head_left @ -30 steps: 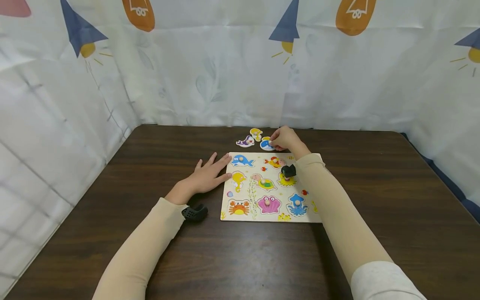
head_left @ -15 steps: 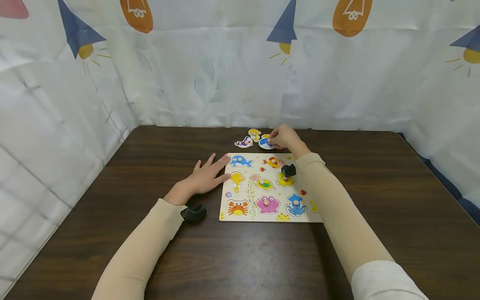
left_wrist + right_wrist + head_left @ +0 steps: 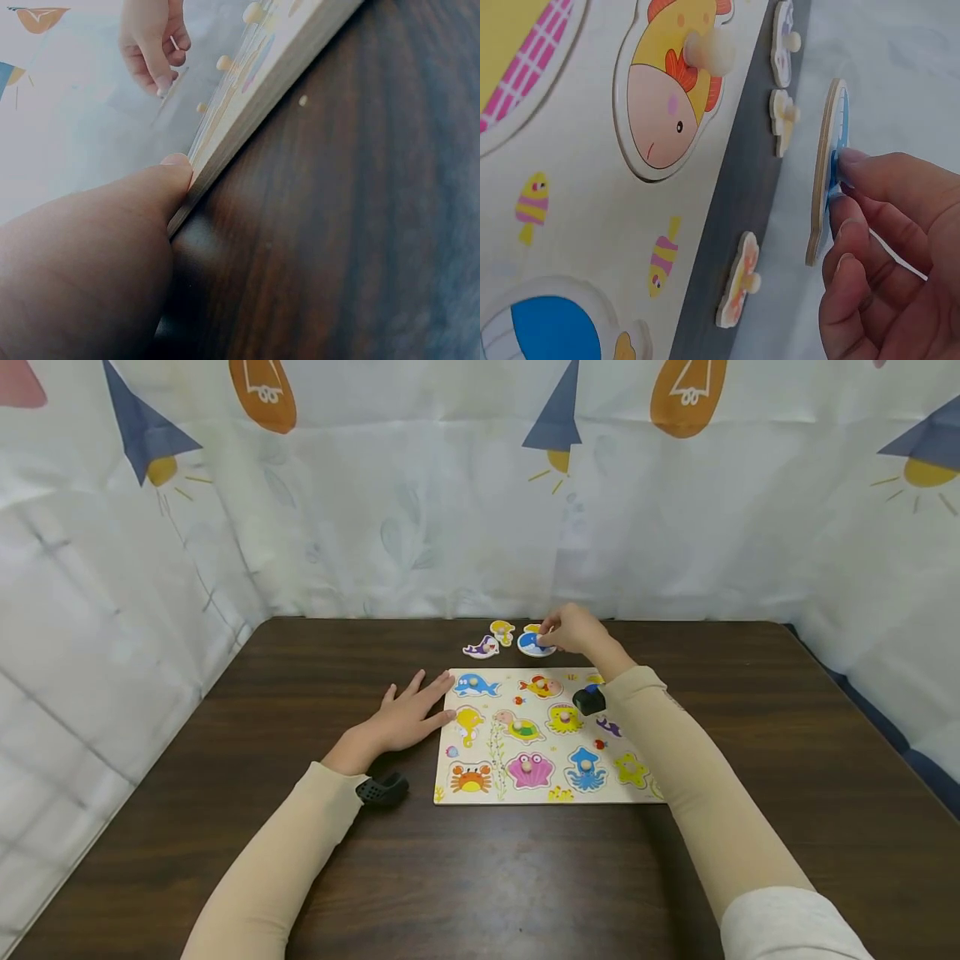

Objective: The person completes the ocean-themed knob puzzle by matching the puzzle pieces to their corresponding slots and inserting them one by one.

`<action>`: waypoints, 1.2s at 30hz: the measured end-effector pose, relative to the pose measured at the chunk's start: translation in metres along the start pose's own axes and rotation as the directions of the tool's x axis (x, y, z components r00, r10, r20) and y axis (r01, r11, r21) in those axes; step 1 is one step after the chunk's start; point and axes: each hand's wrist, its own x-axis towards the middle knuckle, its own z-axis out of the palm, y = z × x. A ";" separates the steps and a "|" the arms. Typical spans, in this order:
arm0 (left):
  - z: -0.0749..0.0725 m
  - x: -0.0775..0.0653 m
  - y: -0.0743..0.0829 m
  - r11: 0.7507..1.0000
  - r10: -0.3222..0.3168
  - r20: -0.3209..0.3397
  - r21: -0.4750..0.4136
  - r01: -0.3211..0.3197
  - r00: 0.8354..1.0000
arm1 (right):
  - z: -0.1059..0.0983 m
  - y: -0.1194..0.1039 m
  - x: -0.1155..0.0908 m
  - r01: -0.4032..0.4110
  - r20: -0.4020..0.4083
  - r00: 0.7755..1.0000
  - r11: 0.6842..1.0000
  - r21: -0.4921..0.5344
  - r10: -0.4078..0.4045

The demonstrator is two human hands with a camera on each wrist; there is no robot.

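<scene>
My right hand (image 3: 576, 630) pinches a blue and white puzzle piece (image 3: 829, 165) by its middle with thumb and fingers. The right wrist view shows this piece held up on edge, apart from the table. My left hand (image 3: 401, 718) lies with spread fingers at the left edge of a pale wooden puzzle board (image 3: 442, 789). In the left wrist view its thumb (image 3: 176, 169) touches the board's side. Sea-animal pieces with round knobs sit in the board, among them a blue whale (image 3: 476, 685), a crab (image 3: 471, 777) and a fish (image 3: 679, 90).
Behind the board lie a purple and white piece (image 3: 482, 647) and a yellow piece (image 3: 502, 632). An orange-yellow piece (image 3: 739, 281) lies near the held one. The dark wooden table (image 3: 480, 877) ends at a printed white curtain (image 3: 450, 527).
My right hand has raised the blue and white piece a little. The right forearm has shifted right, uncovering more of the board's right side. My left hand stays at the board's edge.
</scene>
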 end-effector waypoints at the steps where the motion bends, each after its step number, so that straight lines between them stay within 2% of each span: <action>1: 0.000 -0.001 0.000 1.000 0.000 0.002 -0.002 0.000 1.000 | -0.001 0.000 -0.002 0.009 -0.002 1.000 1.000 -0.004 -0.009; 8: 0.000 -0.002 0.000 1.000 0.000 -0.003 -0.003 0.000 1.000 | -0.004 0.000 -0.016 0.085 -0.015 0.996 0.996 -0.015 -0.085; 16: -0.001 -0.004 0.000 1.000 0.003 -0.001 -0.008 -0.003 1.000 | -0.007 0.003 -0.028 0.142 0.007 0.990 0.989 -0.034 -0.142; 23: 0.001 -0.002 0.000 1.000 0.003 0.005 -0.003 -0.003 1.000 | -0.009 0.012 -0.036 0.143 0.029 0.989 0.990 -0.007 -0.143; 30: 0.000 0.000 0.000 1.000 -0.005 0.001 0.000 0.005 1.000 | -0.016 0.027 -0.041 0.177 0.001 0.984 0.983 -0.037 -0.177; 36: -0.001 -0.001 0.001 1.000 -0.012 0.007 0.001 0.012 1.000 | -0.020 0.038 -0.049 0.137 -0.012 0.990 0.990 -0.022 -0.138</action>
